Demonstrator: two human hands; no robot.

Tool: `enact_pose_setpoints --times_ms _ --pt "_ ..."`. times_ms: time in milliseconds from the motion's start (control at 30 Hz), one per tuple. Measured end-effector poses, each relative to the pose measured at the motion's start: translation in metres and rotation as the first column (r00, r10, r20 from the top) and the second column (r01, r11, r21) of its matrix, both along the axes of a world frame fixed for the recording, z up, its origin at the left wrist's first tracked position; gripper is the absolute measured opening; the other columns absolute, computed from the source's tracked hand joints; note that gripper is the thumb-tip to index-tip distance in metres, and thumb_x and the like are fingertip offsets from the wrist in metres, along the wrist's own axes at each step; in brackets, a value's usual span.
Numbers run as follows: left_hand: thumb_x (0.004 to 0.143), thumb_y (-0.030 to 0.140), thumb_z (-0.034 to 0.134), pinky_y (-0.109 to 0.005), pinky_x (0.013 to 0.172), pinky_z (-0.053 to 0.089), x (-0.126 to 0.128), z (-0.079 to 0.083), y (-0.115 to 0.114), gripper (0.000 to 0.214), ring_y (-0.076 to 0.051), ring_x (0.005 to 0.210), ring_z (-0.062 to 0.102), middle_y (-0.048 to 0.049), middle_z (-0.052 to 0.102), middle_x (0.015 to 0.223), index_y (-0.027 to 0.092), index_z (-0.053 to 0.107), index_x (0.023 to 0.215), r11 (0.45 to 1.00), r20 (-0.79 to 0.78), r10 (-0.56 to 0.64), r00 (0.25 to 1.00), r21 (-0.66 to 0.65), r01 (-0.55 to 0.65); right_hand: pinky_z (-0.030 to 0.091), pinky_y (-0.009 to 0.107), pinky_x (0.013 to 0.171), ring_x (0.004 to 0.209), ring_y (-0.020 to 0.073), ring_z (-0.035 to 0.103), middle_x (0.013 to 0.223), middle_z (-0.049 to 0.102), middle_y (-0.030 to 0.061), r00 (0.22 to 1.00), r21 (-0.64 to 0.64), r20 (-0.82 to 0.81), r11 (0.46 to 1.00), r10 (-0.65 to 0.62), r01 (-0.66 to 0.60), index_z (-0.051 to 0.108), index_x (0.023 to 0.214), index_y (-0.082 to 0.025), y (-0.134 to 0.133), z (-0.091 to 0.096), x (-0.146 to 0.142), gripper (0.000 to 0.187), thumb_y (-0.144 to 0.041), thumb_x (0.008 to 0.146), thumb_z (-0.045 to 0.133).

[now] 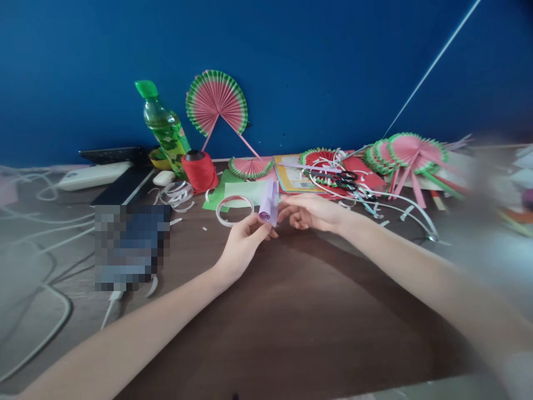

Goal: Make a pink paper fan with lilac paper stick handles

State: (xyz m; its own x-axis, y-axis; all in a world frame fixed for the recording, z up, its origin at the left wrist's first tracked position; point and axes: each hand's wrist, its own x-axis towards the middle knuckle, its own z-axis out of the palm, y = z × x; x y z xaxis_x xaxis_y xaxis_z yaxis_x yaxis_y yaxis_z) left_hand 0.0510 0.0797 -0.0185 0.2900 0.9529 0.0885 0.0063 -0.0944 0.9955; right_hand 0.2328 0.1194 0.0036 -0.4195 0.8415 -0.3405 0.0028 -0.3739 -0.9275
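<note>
A small roll of lilac paper (268,205) stands between my two hands above the brown table (291,311). My left hand (244,241) pinches the roll's lower end with thumb and fingertips. My right hand (310,212) has its fingers curled, with the fingertips against the roll's right side. A ring of clear tape (234,210) lies on the table just left of the roll, behind my left hand.
Pink-and-green paper fans lean on the blue wall (216,103) and are piled at the right (410,153). Black scissors (343,179), a red thread spool (200,170), a green bottle (164,128), paper strips and white cables (37,311) lie around.
</note>
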Motion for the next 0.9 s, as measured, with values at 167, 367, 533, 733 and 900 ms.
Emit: enact_pose_setpoints --times_ms 167,367,533,733,900 --pt "0.078 0.030 0.056 -0.024 0.069 0.043 0.000 0.000 -0.001 0.014 -0.012 0.068 0.057 0.0001 0.063 0.069 0.016 0.059 0.077 0.996 -0.073 -0.094 0.993 0.000 0.094 0.022 0.017 0.036 0.036 0.0034 0.041 0.050 0.053 -0.0041 0.963 0.035 -0.190 0.979 -0.190 0.200 0.049 0.063 -0.015 -0.006 -0.013 -0.015 0.024 -0.025 0.064 0.071" --pt "0.070 0.033 0.068 -0.027 0.075 0.046 0.002 -0.001 -0.001 0.034 -0.014 0.080 0.060 -0.0027 0.067 0.088 0.017 0.059 0.099 0.996 0.009 -0.090 0.996 0.002 0.090 0.029 0.020 0.042 0.044 0.0051 0.046 0.053 0.053 -0.0059 0.911 0.139 -0.293 0.930 -0.290 0.340 0.051 0.067 -0.016 -0.019 -0.013 -0.025 0.032 -0.034 0.059 0.076" --pt "0.070 0.039 0.067 -0.028 0.071 0.049 0.002 -0.002 0.000 0.032 -0.015 0.069 0.062 -0.0041 0.069 0.078 0.014 0.065 0.090 0.999 0.078 0.038 0.996 -0.038 -0.035 0.030 0.021 0.046 0.048 0.0056 0.045 0.056 0.055 -0.0049 0.938 0.174 -0.237 0.939 -0.253 0.297 0.053 0.067 -0.016 -0.027 -0.015 -0.031 0.033 -0.038 0.059 0.076" --pt "0.073 0.034 0.063 -0.028 0.067 0.049 0.002 -0.006 0.003 0.025 -0.014 0.064 0.062 -0.0045 0.070 0.074 0.013 0.068 0.087 0.990 0.125 0.097 0.987 -0.114 -0.083 0.030 0.023 0.045 0.048 0.0061 0.041 0.061 0.052 -0.0052 0.939 0.195 -0.247 0.937 -0.241 0.292 0.054 0.071 -0.018 -0.026 -0.017 -0.029 0.030 -0.039 0.062 0.073" --pt "0.072 0.033 0.065 -0.028 0.068 0.049 0.003 -0.003 0.002 0.023 -0.014 0.063 0.062 -0.0032 0.070 0.071 0.014 0.069 0.083 0.987 0.122 0.099 0.988 -0.140 -0.081 0.034 0.024 0.047 0.052 0.0076 0.046 0.070 0.057 -0.0016 0.961 0.336 -0.136 0.902 -0.240 0.273 0.057 0.078 -0.017 -0.026 -0.021 -0.029 0.032 -0.041 0.063 0.073"
